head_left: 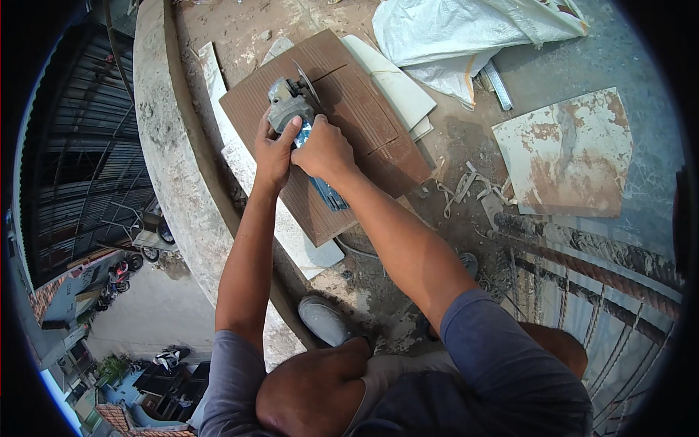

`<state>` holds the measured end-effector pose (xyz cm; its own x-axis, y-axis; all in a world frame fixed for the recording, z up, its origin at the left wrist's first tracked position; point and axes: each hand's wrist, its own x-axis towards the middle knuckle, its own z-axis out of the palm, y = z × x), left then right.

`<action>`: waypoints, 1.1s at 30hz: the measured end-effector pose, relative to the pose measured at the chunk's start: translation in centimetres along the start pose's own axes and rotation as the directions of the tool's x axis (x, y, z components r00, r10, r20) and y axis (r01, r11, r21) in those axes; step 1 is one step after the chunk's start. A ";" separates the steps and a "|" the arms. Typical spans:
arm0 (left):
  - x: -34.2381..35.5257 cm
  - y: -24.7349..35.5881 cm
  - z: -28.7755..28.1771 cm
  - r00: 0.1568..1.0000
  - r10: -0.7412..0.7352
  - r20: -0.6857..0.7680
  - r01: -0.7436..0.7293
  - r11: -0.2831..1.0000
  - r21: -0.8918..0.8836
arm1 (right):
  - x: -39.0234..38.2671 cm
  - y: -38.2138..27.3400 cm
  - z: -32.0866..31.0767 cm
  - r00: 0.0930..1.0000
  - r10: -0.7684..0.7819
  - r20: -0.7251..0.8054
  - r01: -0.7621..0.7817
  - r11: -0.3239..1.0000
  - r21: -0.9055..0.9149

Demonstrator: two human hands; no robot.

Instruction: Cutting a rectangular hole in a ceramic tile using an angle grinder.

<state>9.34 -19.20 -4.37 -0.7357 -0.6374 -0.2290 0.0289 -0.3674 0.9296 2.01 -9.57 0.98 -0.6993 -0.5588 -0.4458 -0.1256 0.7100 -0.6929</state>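
Observation:
An angle grinder (326, 191) with a blue body and grey metal head lies over a brown ribbed tile (364, 109). Its thin cutting disc (307, 84) stands on edge, close to a dark straight line on the tile. My left hand (274, 154) is wrapped about the grey head from the left, thumb on top. On the blue body, just behind the head, my right hand (325, 149) is closed. More dark lines run across the tile's right half. Whether the disc spins or touches the tile, I cannot tell.
Pale tile pieces (397, 87) stick out beneath the brown tile. A white sack (437, 36) and a stained pale slab (568, 156) lie to the right. Rusty bars and twisted rods (604, 273) are at lower right. A concrete ledge (171, 138) drops to a yard on the left.

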 end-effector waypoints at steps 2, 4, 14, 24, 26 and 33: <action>0.0 -0.1 0.0 1.000 0.002 0.000 -0.002 1.000 -0.007 | 0.0 0.0 0.0 1.000 0.001 -0.003 -0.001 1.000 0.000; 0.1 -0.2 -0.1 1.000 0.006 0.002 -0.006 1.000 -0.014 | 0.0 0.0 0.0 1.000 0.001 -0.008 -0.001 1.000 0.002; -0.3 0.2 0.7 0.999 0.011 -0.033 -0.012 1.000 -0.020 | 0.2 0.0 0.0 1.000 0.018 0.008 -0.018 1.000 0.009; 0.0 0.1 0.3 0.999 0.000 -0.041 -0.002 0.999 -0.054 | 0.2 -0.1 0.1 1.000 0.014 0.006 -0.014 1.000 0.005; 0.0 0.1 0.3 1.000 0.001 -0.031 -0.003 0.998 -0.058 | 0.3 -0.1 0.1 1.000 0.017 0.007 -0.017 1.000 0.004; -0.1 0.0 0.3 0.999 0.002 -0.042 -0.004 0.998 -0.059 | 0.1 -0.3 0.0 1.000 0.002 -0.005 -0.002 1.000 -0.023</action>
<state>9.17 -18.92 -4.24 -0.7066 -0.6659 -0.2391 0.0720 -0.4039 0.9120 2.02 -9.81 1.13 -0.7029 -0.5552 -0.4445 -0.1404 0.7210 -0.6785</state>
